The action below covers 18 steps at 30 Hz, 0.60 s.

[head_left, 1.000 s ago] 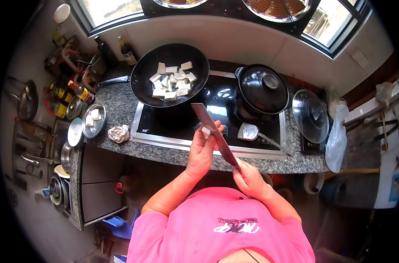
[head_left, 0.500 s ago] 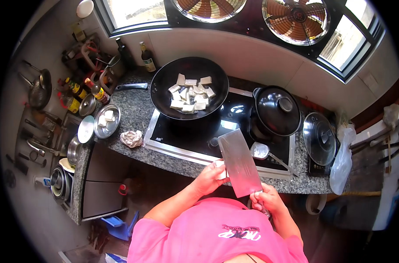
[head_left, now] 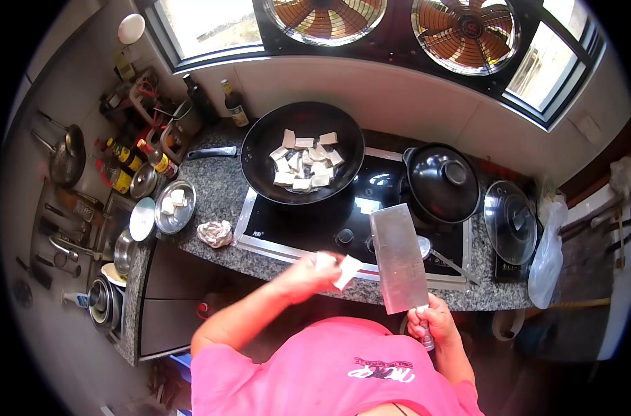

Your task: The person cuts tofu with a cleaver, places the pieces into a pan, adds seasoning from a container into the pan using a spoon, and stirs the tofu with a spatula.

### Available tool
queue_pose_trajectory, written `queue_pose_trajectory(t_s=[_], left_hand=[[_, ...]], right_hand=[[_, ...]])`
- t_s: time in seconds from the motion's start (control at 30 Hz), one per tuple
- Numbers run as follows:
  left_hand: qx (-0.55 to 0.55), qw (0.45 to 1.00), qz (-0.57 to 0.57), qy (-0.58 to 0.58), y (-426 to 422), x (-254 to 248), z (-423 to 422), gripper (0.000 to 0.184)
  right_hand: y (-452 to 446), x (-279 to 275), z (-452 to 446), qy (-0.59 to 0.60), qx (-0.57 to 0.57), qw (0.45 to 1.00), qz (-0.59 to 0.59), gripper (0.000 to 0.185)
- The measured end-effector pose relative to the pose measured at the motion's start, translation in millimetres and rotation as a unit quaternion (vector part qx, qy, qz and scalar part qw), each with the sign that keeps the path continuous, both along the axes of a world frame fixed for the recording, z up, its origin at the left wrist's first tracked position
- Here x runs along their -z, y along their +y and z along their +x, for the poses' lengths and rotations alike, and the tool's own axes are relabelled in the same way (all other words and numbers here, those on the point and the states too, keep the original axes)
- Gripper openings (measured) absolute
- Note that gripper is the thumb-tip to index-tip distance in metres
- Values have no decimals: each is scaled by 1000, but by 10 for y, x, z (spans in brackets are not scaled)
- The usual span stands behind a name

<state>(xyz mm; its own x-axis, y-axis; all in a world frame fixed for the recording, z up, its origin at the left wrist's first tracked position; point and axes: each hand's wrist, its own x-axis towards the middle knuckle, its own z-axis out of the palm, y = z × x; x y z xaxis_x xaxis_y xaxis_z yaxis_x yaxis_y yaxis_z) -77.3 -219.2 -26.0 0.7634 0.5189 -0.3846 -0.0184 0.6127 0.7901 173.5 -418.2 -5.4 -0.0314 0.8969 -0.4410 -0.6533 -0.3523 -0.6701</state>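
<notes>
Cleaver in One Hand, White Piece in the Other

We pinch a white piece [head_left: 347, 272] in the fingers of our left hand [head_left: 315, 274], in front of the cooktop [head_left: 301, 227]. Our right hand [head_left: 433, 320] closes around the handle of a cleaver [head_left: 401, 260], its broad blade turned flat toward us, near the white piece but apart from it. How each of our fingers lies on the white piece, we cannot tell.

Beyond our hands, a black wok [head_left: 256, 168] holds many white slabs [head_left: 303, 143], some of them overlapping. To its right we see a lidded black pot [head_left: 440, 182]; a ladle [head_left: 454, 266] lies partly hidden behind the blade. On our left, more white chunks [head_left: 168, 206] sit in a metal bowl [head_left: 184, 219], near a crumpled cloth [head_left: 215, 234].
</notes>
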Motion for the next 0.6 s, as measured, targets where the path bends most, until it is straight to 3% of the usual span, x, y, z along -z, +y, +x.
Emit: queue_pose_trajectory(t_s=[0.1,0.17,0.23,0.37,0.4,0.5,0.53,0.6], left_hand=[[-18,985,173,16,607,-394,61,35],[-35,950,299,85,1071,-539,202,32],[44,825,492,275,1473,-698,395,28],[62,726,563,389,2171,221,814,21],[64,706,576,406,2209,242,906,20],[49,837,410,359,2385,203,1003,19],[36,889,359,281,2379,69,930,24],[1,907,329,264,2176,-549,752,28]], right_hand=[[-43,32,-10,-8,18,1000,5,16],[-75,54,-32,-13,36,999,3,17],[-128,114,-53,-3,52,999,13,17],[-268,184,-66,4,80,997,23,18],[-297,154,-74,-10,91,996,14,20],[-411,136,-53,-12,113,993,11,21],[-448,136,-53,-10,122,992,8,22],[-474,152,-47,-4,138,990,8,22]])
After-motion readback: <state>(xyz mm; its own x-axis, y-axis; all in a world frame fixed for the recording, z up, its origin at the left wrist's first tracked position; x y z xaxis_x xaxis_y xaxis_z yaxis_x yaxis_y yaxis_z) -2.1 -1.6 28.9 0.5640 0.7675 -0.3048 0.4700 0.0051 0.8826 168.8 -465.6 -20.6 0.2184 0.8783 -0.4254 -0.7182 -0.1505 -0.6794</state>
